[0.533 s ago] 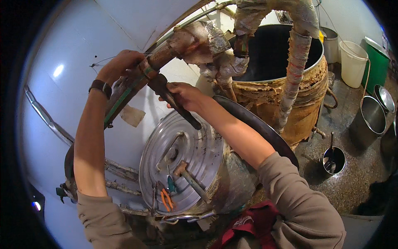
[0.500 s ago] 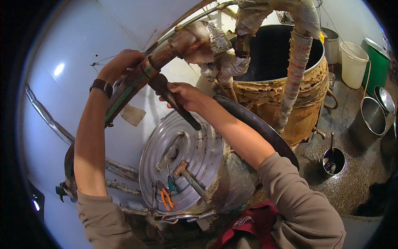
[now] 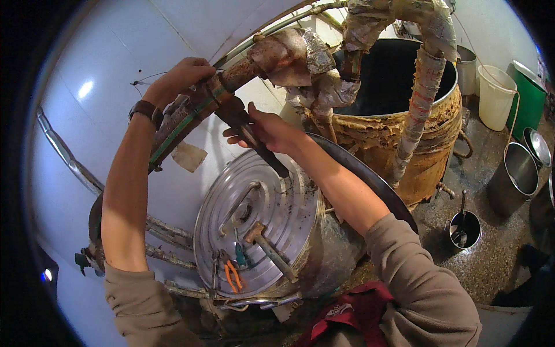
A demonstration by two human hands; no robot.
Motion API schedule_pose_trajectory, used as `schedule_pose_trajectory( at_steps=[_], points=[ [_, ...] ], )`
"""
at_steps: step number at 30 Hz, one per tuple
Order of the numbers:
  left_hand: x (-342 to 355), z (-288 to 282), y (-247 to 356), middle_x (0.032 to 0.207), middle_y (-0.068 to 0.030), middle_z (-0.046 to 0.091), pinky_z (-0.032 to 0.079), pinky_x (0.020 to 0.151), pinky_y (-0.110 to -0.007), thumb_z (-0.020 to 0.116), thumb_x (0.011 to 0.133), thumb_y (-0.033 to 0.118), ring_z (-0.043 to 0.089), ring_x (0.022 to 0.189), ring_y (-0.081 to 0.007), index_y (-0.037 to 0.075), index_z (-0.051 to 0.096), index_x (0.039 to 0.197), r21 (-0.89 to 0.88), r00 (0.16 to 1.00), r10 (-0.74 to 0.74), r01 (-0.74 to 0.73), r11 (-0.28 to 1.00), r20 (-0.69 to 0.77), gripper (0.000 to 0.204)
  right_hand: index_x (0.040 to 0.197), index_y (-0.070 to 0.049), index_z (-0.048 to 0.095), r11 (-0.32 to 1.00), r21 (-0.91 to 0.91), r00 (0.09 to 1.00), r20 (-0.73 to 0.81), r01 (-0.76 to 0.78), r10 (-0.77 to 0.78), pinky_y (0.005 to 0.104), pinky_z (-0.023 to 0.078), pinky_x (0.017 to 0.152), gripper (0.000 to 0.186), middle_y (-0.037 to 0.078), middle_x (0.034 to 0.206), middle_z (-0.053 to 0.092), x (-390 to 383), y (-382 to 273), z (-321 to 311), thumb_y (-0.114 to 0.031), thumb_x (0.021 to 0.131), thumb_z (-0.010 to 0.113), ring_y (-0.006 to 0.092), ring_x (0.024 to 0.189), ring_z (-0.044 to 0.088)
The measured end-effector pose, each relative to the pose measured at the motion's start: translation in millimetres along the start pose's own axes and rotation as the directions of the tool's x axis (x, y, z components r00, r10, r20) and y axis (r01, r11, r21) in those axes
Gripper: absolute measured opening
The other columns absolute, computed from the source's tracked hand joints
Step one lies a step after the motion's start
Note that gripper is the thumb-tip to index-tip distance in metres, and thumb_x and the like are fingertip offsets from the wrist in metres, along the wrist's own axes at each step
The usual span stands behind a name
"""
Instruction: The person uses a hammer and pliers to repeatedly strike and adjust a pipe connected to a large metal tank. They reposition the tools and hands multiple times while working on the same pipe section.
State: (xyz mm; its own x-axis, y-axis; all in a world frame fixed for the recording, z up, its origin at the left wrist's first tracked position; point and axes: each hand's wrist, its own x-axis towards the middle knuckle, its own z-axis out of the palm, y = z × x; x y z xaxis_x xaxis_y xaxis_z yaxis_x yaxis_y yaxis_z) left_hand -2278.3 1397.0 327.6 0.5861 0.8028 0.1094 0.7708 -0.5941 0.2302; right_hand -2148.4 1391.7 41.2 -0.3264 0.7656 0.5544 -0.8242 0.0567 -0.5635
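Observation:
A rusty pipe (image 3: 182,128) with a green stripe slants up to the right. My left hand (image 3: 180,80) is closed over its upper side, just below a collar-like joint; some fingertips are hidden. From the underside of that joint hangs a dark, long-handled tool (image 3: 267,157), shaped like a wrench; its jaws cannot be made out. My right hand (image 3: 273,132) is at the handle, thumb raised and fingers stretched out behind it. Below, a hammer (image 3: 269,250), orange-handled pliers (image 3: 233,276) and a green-handled tool (image 3: 239,253) lie on a round metal lid (image 3: 217,199).
A large insulated vat (image 3: 399,139) stands at the back right, with a foil-wrapped pipe (image 3: 417,110) bending down before it. On the wet floor at right are a white bucket (image 3: 495,101), a green bin (image 3: 527,95), a metal pot (image 3: 513,179) and a small pail (image 3: 465,230).
My right hand has loosened at the handle: its thumb has lifted and its fingers have spread. The left hand stays on the pipe. The whole view has shifted slightly.

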Motion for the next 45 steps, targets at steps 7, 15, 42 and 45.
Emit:
schedule_pose_trajectory(
  at_steps=[7,15,42,45],
  points=[
    [-1,-2,5,0.107,0.0015,0.068,0.06,0.079,-0.034,0.065,0.103,0.036,0.065,0.102,-0.0107,0.013,0.072,0.118,0.039,0.999,-0.046,0.047,0.998,-0.008,0.028,0.154,-0.004,0.047,0.994,0.099,0.984,0.174,-0.051,0.033,0.0405,0.066,0.078,0.057,0.027,0.134,0.07,12,-1,-12,-0.049,0.119,0.042,0.031,0.097,0.073],
    [-4,4,-1,0.107,0.0046,0.069,0.059,0.081,-0.031,0.063,0.104,0.032,0.066,0.099,-0.0085,0.016,0.075,0.119,-0.028,0.997,0.078,-0.078,0.997,0.009,0.025,0.15,-0.006,0.054,0.999,0.046,0.998,-0.051,0.023,-0.021,0.0437,0.065,0.087,0.054,0.02,0.132,0.07,18,12,-12,-0.042,0.111,0.065,0.031,0.106,0.074],
    [-48,16,10,0.106,0.0008,0.072,0.055,0.084,-0.028,0.072,0.102,0.041,0.066,0.096,-0.0107,0.007,0.076,0.124,-0.192,0.997,0.012,-0.026,0.981,-0.072,0.041,0.121,-0.005,0.063,0.475,-0.877,0.871,-0.176,0.072,-0.458,0.0318,0.05,0.078,0.042,0.004,0.094,0.066,1,34,20,-0.035,0.097,0.08,0.0136,0.084,0.059],
    [-88,28,12,0.112,-0.0028,0.071,0.055,0.089,-0.03,0.076,0.1,0.041,0.066,0.1,-0.0125,0.004,0.07,0.131,-0.371,0.989,0.147,-0.13,0.92,0.02,0.049,0.117,-0.004,0.065,0.421,-0.894,0.809,-0.133,0.151,-0.573,0.0342,0.053,0.081,0.039,0.005,0.093,0.069,18,41,11,-0.028,0.094,0.085,0.0144,0.086,0.063]
  ],
)
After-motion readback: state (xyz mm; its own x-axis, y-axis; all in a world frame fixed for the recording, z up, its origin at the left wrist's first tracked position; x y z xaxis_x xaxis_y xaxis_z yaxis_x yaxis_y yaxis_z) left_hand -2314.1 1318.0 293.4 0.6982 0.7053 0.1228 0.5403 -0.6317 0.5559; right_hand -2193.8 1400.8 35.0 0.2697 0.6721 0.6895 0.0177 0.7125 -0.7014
